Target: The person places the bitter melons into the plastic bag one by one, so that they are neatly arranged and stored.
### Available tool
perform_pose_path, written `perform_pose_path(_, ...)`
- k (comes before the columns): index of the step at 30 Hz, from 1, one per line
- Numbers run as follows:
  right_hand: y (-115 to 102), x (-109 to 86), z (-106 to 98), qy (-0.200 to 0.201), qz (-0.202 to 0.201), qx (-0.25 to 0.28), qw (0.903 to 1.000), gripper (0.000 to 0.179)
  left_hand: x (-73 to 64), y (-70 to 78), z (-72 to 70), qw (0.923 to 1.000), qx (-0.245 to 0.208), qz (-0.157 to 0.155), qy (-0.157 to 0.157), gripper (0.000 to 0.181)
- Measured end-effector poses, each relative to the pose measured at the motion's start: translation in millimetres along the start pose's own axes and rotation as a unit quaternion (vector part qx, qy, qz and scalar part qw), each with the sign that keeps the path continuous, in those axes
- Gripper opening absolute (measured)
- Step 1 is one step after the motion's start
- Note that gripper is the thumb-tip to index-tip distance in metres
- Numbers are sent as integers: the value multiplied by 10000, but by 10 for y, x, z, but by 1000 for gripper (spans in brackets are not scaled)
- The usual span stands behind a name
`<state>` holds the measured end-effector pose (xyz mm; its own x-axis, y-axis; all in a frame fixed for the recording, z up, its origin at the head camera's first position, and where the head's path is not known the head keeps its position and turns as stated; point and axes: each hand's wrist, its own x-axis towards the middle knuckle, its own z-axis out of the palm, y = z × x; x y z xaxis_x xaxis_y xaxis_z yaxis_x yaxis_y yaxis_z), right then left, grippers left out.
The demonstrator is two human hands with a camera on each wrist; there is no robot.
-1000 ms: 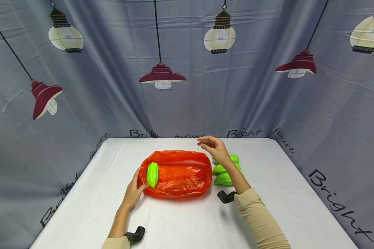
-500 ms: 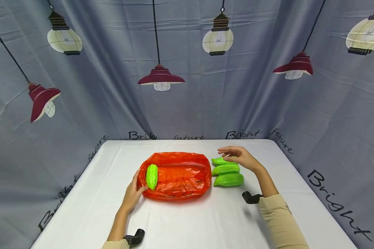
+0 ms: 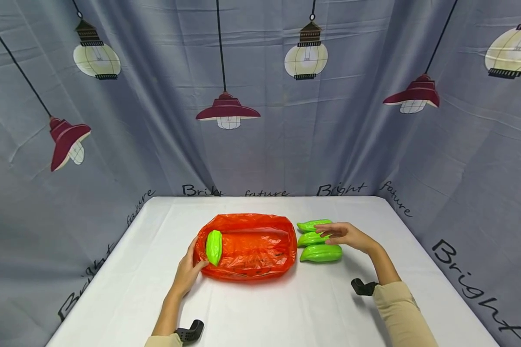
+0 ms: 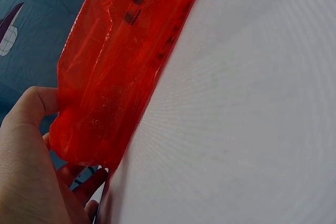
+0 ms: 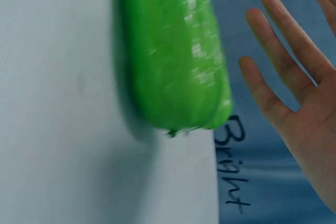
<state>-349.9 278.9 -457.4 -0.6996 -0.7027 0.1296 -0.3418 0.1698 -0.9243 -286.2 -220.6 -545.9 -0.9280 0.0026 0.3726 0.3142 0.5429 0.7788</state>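
A red plastic bag lies spread with its mouth upward on the white table, and one bright green ridged vegetable, shaped like a bitter melon, is inside at its left end. My left hand grips the bag's left edge between thumb and fingers; the left wrist view shows the red film in that hold. To the right of the bag, three similar green vegetables lie in a column. Over the upper two hovers my right hand, fingers extended and holding nothing. The right wrist view shows a vegetable apart from the spread fingers.
A white cloth covers the table. Behind and at both sides hangs a grey-blue curtain printed with lamps and lettering. Each wrist carries a black device, such as the right one.
From above the bag's right end, my right hand has moved right and toward me, over the green vegetables. My left hand keeps its hold on the bag's edge.
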Motion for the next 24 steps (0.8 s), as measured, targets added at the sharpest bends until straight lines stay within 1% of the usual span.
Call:
perform_pose_path(4, 124, -18, -7, -78, 171, -172, 9997, 51, -15, 8, 13, 10000, -46, -55, -14, 80)
perform_pose_path(9, 166, -17, -5, -88, 405, -375, 9984, 52, -6, -2, 18, 10000, -51, -38, -12, 80)
perform_pose_path(18, 226, 12, 2, -234, 427, -514, 9975, 51, 10, -24, 17, 10000, -1, -23, 28, 78)
perform_pose_path(22, 242, 10, 12, -360, 347, -505, 9975, 50, 7, -18, 9, 10000, -23, 6, 39, 79)
perform_pose_path(24, 251, -1, 14, -372, 393, -571, 9969, 50, 5, -14, 9, 10000, -39, 9, 23, 79)
